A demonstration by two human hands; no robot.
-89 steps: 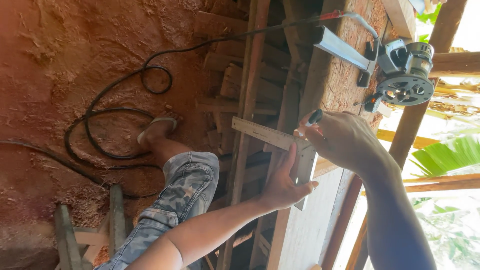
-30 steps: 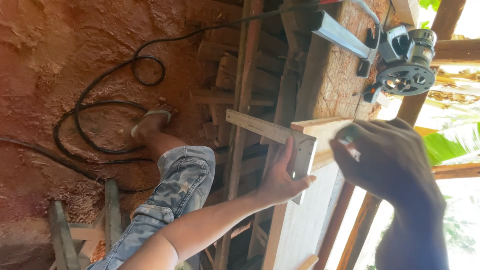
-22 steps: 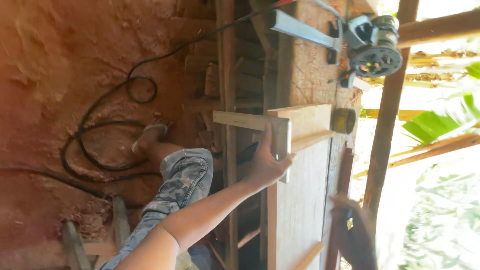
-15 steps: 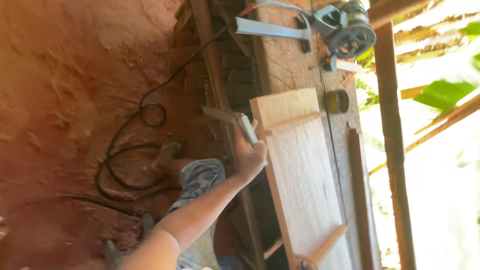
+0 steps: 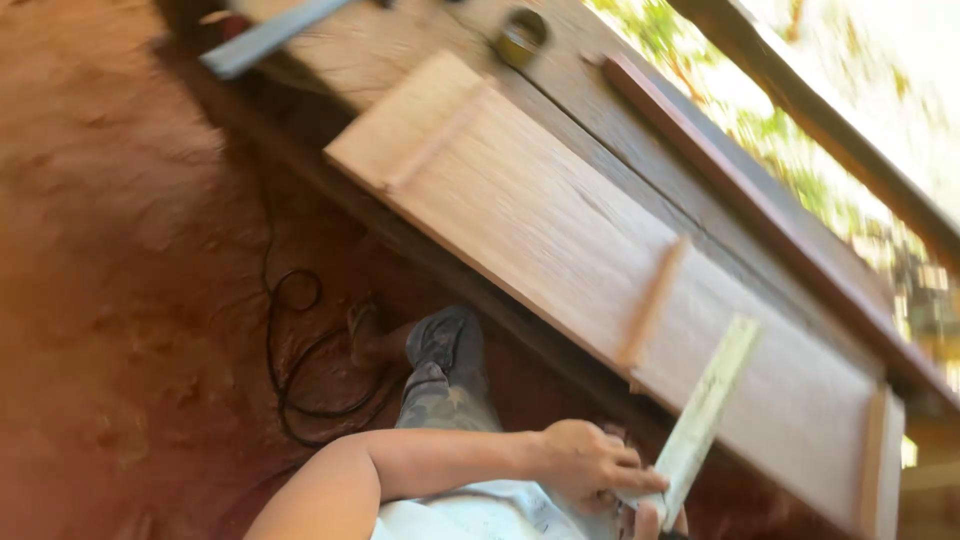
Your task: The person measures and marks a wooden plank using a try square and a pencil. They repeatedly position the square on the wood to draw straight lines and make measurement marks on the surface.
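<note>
My left hand is closed around the lower end of a metal try square, near the bottom of the view. The square's pale ruled blade slants up over the near edge of a long wooden panel. The panel lies on a workbench and has several thin cross battens. A bit of skin shows under the square's end at the bottom edge. I cannot tell whether it is my right hand. The picture is blurred by motion.
A small round tin and a grey metal bar lie at the bench's far end. A reddish wooden strip runs along the bench beyond the panel. A black cable coils on the red earth floor beside my sandalled foot.
The view has swung along the panel toward its other end. My left hand lifted the square off the panel's first end and carried it here. My right hand, with its marker, left the view.
</note>
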